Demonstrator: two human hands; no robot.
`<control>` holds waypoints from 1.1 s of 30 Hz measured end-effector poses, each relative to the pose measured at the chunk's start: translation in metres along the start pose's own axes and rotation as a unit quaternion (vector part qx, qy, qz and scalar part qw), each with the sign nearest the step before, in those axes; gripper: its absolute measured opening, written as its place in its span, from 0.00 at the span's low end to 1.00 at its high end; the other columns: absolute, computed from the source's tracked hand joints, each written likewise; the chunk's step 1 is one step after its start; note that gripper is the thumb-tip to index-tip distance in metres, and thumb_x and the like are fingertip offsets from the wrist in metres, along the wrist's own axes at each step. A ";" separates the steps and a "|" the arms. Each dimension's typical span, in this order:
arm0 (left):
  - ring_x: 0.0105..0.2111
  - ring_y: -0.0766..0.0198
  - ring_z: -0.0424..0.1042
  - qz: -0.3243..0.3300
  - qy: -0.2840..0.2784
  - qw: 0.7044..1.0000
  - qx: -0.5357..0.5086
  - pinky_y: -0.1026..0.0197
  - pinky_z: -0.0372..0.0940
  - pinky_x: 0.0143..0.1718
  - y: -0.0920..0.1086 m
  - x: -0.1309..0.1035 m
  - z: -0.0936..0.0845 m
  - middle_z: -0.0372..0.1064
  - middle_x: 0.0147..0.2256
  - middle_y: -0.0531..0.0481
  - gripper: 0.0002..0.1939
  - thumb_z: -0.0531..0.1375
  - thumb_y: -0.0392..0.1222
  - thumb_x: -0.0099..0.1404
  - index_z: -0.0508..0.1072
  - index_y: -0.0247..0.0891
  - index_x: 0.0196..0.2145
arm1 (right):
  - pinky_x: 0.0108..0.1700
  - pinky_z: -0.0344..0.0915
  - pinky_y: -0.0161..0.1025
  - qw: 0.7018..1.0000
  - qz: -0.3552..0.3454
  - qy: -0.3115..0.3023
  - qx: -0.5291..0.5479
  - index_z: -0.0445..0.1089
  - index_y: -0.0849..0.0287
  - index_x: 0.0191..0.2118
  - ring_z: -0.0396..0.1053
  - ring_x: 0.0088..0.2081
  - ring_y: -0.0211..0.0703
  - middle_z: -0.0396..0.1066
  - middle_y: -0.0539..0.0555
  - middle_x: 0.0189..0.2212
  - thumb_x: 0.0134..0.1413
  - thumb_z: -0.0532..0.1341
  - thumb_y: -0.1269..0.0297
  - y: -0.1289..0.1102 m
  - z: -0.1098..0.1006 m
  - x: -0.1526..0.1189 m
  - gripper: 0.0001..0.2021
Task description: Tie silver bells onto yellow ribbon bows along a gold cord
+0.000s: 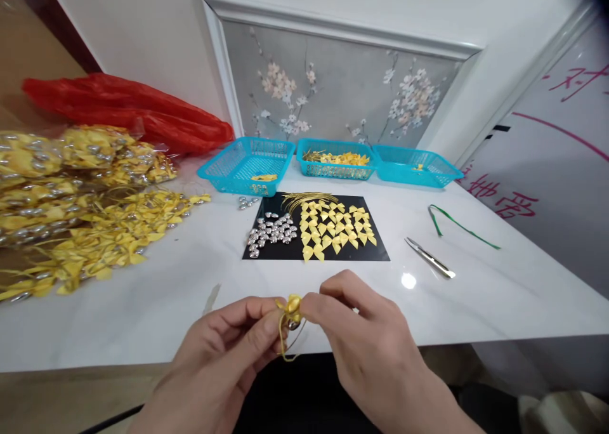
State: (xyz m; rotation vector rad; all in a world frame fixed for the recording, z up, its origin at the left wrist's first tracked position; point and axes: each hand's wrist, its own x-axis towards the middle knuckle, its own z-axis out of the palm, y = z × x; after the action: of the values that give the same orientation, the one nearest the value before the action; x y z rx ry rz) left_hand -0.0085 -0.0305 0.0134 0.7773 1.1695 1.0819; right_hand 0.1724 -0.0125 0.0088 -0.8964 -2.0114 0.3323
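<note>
Just over the table's front edge, my left hand pinches a small yellow ribbon bow between thumb and fingers. Closed at the bow's right side is my right hand; its fingertips meet the ribbon, partly hiding what they grip. Under the bow hangs a shiny silver bell-like bead, and a thin yellow cord loops down below it. Ahead of both hands lies a black mat carrying loose silver beads, rows of yellow bows and a bunch of yellow cords.
Behind the mat stand a left blue basket, a middle one full of yellow pieces, and a right one. To the right lie tweezers and a green ribbon. Finished-looking yellow bundles and red plastic occupy the left.
</note>
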 end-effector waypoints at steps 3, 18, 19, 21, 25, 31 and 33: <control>0.30 0.65 0.66 -0.018 -0.038 0.999 -0.001 0.70 0.69 0.32 -0.001 0.000 -0.004 0.71 0.28 0.51 0.10 0.73 0.49 0.57 0.82 0.40 0.28 | 0.31 0.63 0.32 0.992 0.035 -0.042 0.116 0.75 0.60 0.40 0.66 0.31 0.36 0.65 0.52 0.33 0.64 0.53 0.81 0.003 -0.004 0.005 0.15; 0.28 0.60 0.70 0.118 0.054 0.978 0.163 0.64 0.68 0.29 -0.003 -0.005 0.001 0.76 0.30 0.49 0.13 0.70 0.53 0.57 0.81 0.42 0.25 | 0.33 0.59 0.32 0.954 0.143 -0.031 0.261 0.68 0.58 0.34 0.63 0.32 0.34 0.63 0.47 0.30 0.67 0.56 0.72 0.000 0.000 0.004 0.09; 0.29 0.61 0.70 0.126 0.053 0.976 0.171 0.65 0.67 0.28 -0.004 -0.004 0.000 0.76 0.30 0.50 0.13 0.70 0.54 0.58 0.81 0.43 0.26 | 0.33 0.59 0.32 0.953 0.144 -0.031 0.264 0.69 0.58 0.34 0.63 0.32 0.34 0.63 0.47 0.30 0.67 0.56 0.72 0.000 -0.001 0.004 0.09; 0.28 0.62 0.69 0.120 0.043 0.978 0.166 0.66 0.66 0.28 -0.003 -0.005 0.000 0.74 0.29 0.51 0.13 0.70 0.54 0.58 0.80 0.43 0.25 | 0.33 0.59 0.32 0.948 0.146 -0.036 0.279 0.69 0.58 0.33 0.63 0.32 0.35 0.63 0.47 0.30 0.68 0.56 0.71 0.000 -0.002 0.005 0.10; 0.26 0.64 0.65 0.049 0.035 0.996 0.069 0.67 0.65 0.29 0.006 -0.012 0.011 0.71 0.23 0.52 0.12 0.72 0.50 0.55 0.81 0.40 0.24 | 0.31 0.57 0.32 0.925 0.156 -0.068 0.341 0.68 0.57 0.32 0.60 0.29 0.34 0.61 0.46 0.29 0.67 0.57 0.67 0.004 -0.001 0.007 0.10; 0.26 0.64 0.67 0.034 0.031 0.999 0.011 0.66 0.66 0.28 0.009 -0.013 0.015 0.71 0.22 0.52 0.11 0.74 0.49 0.52 0.82 0.39 0.25 | 0.26 0.54 0.32 0.864 0.212 -0.087 0.447 0.65 0.58 0.30 0.54 0.25 0.34 0.57 0.45 0.25 0.67 0.59 0.54 0.006 0.005 0.009 0.16; 0.25 0.63 0.68 0.071 0.053 0.995 0.042 0.65 0.66 0.26 0.007 -0.012 0.011 0.73 0.23 0.50 0.10 0.74 0.49 0.52 0.82 0.40 0.24 | 0.27 0.55 0.32 0.897 0.193 -0.071 0.392 0.66 0.58 0.30 0.55 0.26 0.34 0.59 0.46 0.26 0.68 0.59 0.57 0.003 0.004 0.010 0.14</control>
State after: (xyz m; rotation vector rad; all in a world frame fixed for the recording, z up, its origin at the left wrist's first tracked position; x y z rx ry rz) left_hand 0.0004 -0.0385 0.0268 0.8876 1.2718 1.2095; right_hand 0.1676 -0.0029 0.0109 -0.7358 -1.5691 1.3545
